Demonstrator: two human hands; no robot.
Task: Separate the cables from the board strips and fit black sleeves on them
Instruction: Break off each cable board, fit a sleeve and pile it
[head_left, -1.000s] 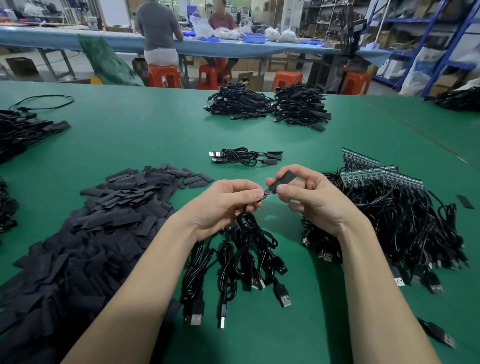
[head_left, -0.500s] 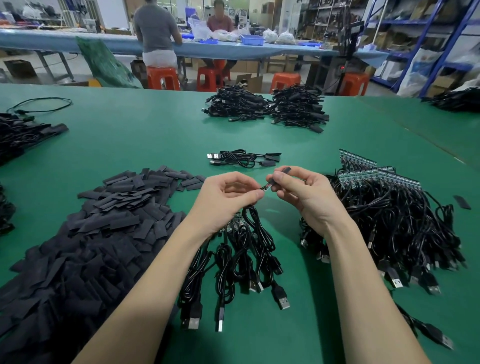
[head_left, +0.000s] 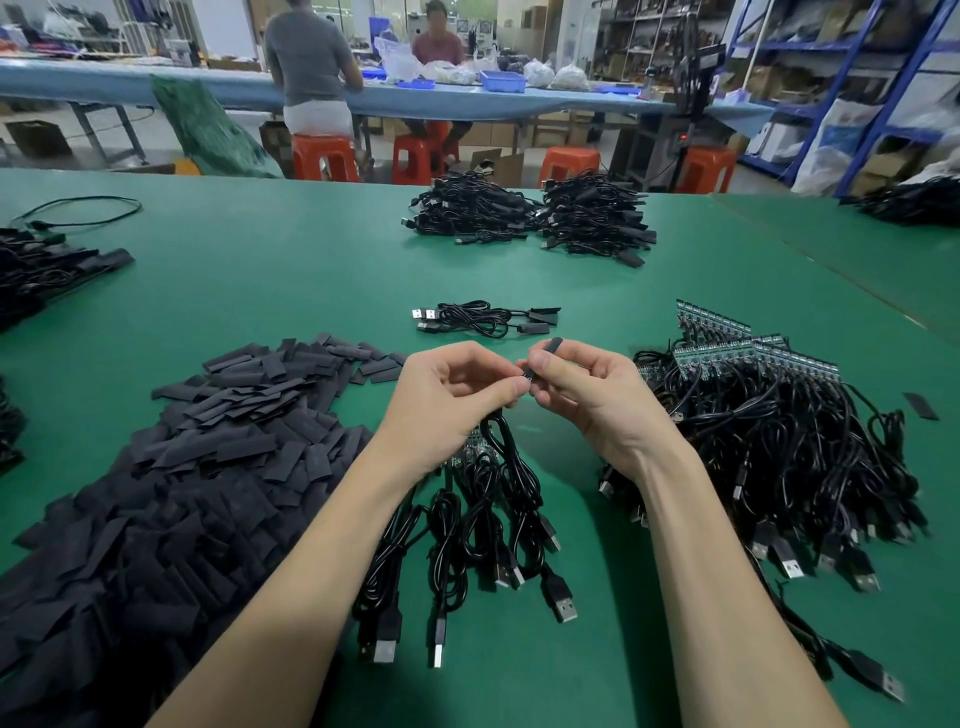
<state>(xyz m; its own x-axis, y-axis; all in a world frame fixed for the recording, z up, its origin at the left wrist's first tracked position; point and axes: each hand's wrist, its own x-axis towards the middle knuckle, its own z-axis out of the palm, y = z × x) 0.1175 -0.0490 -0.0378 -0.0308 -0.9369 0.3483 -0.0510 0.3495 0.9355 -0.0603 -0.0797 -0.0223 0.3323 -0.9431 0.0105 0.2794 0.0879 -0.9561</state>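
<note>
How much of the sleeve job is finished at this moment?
Done: a few sleeved cables lie ahead of the hands. In hand: the right hand pinches a black sleeve at the cable end that the left hand holds. Left: the big bundle on board strips and the sleeve pile.

**A workshop behind our green table**

Beyond the far edge of our green table (head_left: 260, 270) we see a long blue bench (head_left: 519, 106) with orange stools (head_left: 324, 158) beneath it. Two people (head_left: 311, 62) work there. Blue metal shelving (head_left: 857, 78) holding boxes fills the right side.
</note>
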